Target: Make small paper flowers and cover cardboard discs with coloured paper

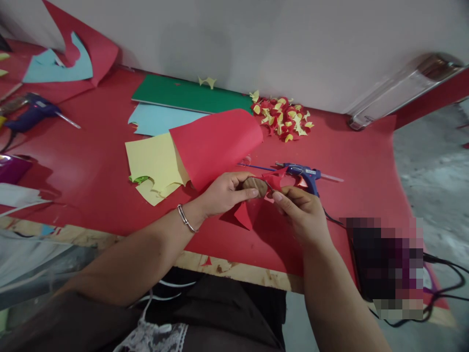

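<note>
Pinching one brown piece [259, 187], centre of frame, between thumb and fingers of my left hand [222, 194]. My right hand [303, 211]: fingertips at its edge; whether gripping, I cannot tell. Step, as I judge: close handwork on that edge; next move calls for a steady left pinch. Outward: glue gun [300, 171], right of centre; red sheet [220, 142], centre; red-and-yellow scraps [283, 117], upper centre-right.
</note>
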`<move>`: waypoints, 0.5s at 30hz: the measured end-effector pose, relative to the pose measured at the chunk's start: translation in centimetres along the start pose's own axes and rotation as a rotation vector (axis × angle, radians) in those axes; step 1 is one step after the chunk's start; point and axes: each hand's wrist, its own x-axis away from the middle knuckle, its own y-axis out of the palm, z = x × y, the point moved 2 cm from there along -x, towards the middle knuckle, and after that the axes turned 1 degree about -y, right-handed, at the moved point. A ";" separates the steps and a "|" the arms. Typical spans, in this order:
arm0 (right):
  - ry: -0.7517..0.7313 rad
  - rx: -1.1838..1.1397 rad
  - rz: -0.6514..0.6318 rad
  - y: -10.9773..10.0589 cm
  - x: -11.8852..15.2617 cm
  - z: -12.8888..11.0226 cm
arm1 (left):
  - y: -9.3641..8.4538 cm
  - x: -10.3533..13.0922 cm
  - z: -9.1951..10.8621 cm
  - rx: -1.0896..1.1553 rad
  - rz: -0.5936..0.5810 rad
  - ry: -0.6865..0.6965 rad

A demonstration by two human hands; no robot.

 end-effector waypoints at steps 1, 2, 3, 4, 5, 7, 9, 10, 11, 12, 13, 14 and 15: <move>-0.005 0.007 -0.001 0.0 0.0 0.0 | -0.1 0.0 0.0 -0.009 -0.010 0.002; -0.007 0.012 -0.004 0.0 0.0 -0.1 | -0.1 -0.1 0.1 -0.014 -0.019 0.004; -0.008 0.013 -0.007 0.0 0.0 -0.1 | -0.2 -0.1 0.1 -0.019 -0.024 0.005; -0.008 0.013 -0.008 0.1 0.0 -0.2 | -0.2 -0.1 0.1 -0.022 -0.028 0.006; -0.008 0.014 -0.010 0.1 -0.1 -0.2 | -0.2 -0.1 0.2 -0.024 -0.027 0.005; -0.009 0.021 -0.010 0.1 -0.1 -0.4 | -0.2 -0.1 0.3 -0.033 -0.024 0.000; -0.006 0.028 -0.013 0.2 -0.1 -0.5 | -0.2 0.0 0.5 -0.044 -0.020 -0.007; -0.003 0.031 -0.017 0.2 -0.1 -0.6 | -0.2 0.0 0.6 -0.050 -0.020 -0.012; 0.000 0.034 -0.020 0.2 -0.1 -0.6 | -0.2 0.1 0.8 -0.056 -0.020 -0.018; 0.002 0.038 -0.022 0.2 -0.1 -0.6 | -0.2 0.1 0.9 -0.064 -0.021 -0.026; 0.004 0.044 -0.025 0.2 -0.2 -0.6 | -0.2 0.1 1.0 -0.072 -0.022 -0.033; 0.005 0.048 -0.026 0.2 -0.2 -0.6 | -0.3 0.1 1.0 -0.080 -0.024 -0.040; 0.006 0.050 -0.029 0.2 -0.1 -0.5 | -0.3 0.1 1.1 -0.084 -0.028 -0.045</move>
